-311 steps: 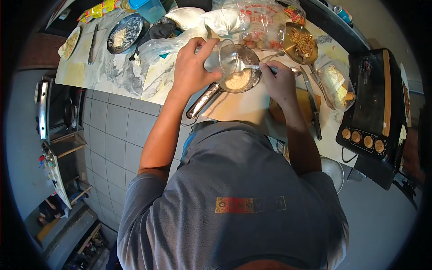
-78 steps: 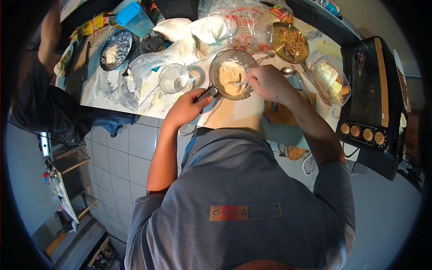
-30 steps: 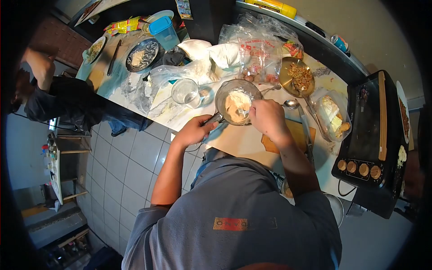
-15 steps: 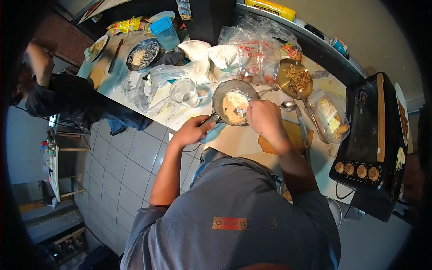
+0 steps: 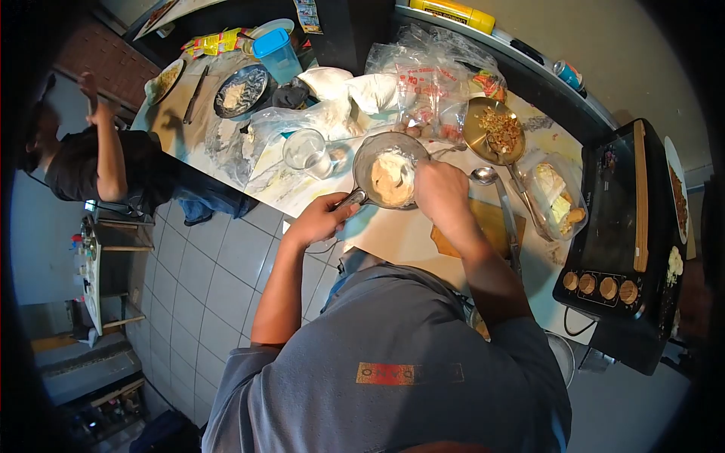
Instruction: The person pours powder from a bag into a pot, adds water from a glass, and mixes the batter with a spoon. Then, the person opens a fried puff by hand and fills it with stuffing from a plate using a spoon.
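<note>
My left hand (image 5: 321, 220) grips the pan (image 5: 365, 161) by its handle (image 5: 353, 198). My right hand (image 5: 443, 194) curls over the pan's edge; whether it pinches anything, I cannot tell.

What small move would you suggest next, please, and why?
I would probably fold the whiter patch into the beige mixture: the two look unevenly blended, the curled right hand is at the grey pan's rim, and the left hand grips the pan handle, which should steady it.
</note>
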Tool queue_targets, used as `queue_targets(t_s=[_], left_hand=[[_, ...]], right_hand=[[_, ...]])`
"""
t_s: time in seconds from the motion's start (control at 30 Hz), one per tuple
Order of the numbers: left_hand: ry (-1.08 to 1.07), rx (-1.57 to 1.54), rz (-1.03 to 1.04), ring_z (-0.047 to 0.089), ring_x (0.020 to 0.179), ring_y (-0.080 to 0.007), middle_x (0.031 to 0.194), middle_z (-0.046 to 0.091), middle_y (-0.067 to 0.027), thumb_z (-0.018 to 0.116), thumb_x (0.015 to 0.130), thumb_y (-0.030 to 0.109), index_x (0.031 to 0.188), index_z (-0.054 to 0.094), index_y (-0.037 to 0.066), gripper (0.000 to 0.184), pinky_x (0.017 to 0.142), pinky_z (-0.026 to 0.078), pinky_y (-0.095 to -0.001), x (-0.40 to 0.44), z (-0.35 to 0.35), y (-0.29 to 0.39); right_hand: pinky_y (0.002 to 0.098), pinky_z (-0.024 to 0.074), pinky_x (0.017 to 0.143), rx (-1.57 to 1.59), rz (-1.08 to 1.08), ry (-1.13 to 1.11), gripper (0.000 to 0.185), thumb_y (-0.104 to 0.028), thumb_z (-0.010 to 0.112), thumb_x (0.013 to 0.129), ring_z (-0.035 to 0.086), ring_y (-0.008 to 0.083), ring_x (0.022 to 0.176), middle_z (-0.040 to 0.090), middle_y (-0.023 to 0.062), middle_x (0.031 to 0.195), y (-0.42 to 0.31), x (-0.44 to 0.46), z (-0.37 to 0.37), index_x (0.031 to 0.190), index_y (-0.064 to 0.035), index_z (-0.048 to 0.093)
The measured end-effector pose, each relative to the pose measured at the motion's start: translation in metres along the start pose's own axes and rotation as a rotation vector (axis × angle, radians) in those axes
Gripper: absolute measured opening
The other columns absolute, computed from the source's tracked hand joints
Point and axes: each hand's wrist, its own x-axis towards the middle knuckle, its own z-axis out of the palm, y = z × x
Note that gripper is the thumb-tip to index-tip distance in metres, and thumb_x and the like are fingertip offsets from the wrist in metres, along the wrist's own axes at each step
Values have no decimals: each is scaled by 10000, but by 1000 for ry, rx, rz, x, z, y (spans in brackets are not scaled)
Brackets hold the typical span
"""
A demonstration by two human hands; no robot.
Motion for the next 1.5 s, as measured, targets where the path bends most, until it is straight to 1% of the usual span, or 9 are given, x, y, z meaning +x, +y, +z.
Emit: queue_targets(t_s=[0.07, 0.3, 0.37, 0.57, 0.9, 1.07, 1.2, 1.27, 1.5], left_hand=[[-14, 7, -7, 374, 437, -43, 601, 480, 43, 595, 946, 249, 1137, 621, 57, 272, 398, 291, -221, 0, 0, 2], [16, -1, -4, 375, 468, -58, 609, 461, 43, 617, 928, 310, 1055, 651, 59, 283, 419, 298, -242, -3, 4, 3], [39, 3, -14, 379, 471, -59, 617, 465, 39, 616, 928, 313, 1050, 652, 58, 285, 421, 303, -242, -4, 5, 3], [41, 4, -18, 382, 470, -60, 616, 464, 38, 612, 929, 321, 1036, 651, 64, 282, 426, 311, -244, -6, 7, 5], [45, 3, -30, 390, 461, -60, 608, 466, 38, 613, 929, 312, 1063, 651, 67, 282, 419, 314, -239, -6, 6, 5], [31, 0, -24, 393, 461, -58, 609, 467, 39, 612, 930, 306, 1076, 650, 65, 284, 418, 317, -238, -5, 5, 5], [23, 4, -36, 392, 465, -58, 609, 463, 41, 612, 929, 307, 1076, 651, 68, 284, 420, 318, -237, -3, 4, 3], [12, -1, -17, 394, 470, -57, 608, 460, 42, 617, 925, 313, 1075, 652, 72, 286, 422, 319, -237, -3, 4, 5], [19, 29, -27, 394, 473, -56, 608, 460, 41, 623, 919, 313, 1075, 651, 71, 289, 422, 316, -237, -2, 3, 7]], right_hand=[[484, 505, 652, 112, -133, 176, 189, -169, 574, 838, 637, 386, 707, 642, 208, 721, 4, 5, 17, 738, -17, 624], [484, 513, 669, 264, -215, 6, 193, -152, 573, 802, 640, 396, 694, 639, 209, 699, -1, -3, -4, 699, -14, 660], [490, 495, 679, 159, -162, -86, 186, -188, 575, 822, 628, 392, 730, 647, 183, 730, 3, -2, -8, 763, -40, 671], [488, 501, 661, 62, -25, -51, 185, -177, 573, 819, 634, 384, 711, 644, 188, 717, 5, 0, -15, 745, -31, 660], [485, 494, 650, 158, -171, 87, 166, -166, 561, 861, 629, 391, 713, 639, 193, 754, 4, 7, 11, 790, -22, 607], [484, 496, 676, 298, -223, -14, 171, -153, 568, 845, 630, 389, 724, 642, 194, 731, -1, 1, 10, 775, -16, 643], [488, 500, 671, 186, -143, -83, 161, -139, 571, 825, 632, 386, 708, 642, 194, 710, -1, -1, -14, 774, -14, 660], [486, 505, 652, 52, -62, -36, 144, -133, 581, 807, 634, 383, 687, 640, 193, 694, 1, 1, -15, 760, -19, 655], [491, 498, 634, 130, -145, 152, 161, -139, 565, 848, 631, 389, 683, 636, 200, 711, 2, 9, 13, 754, -19, 617]])
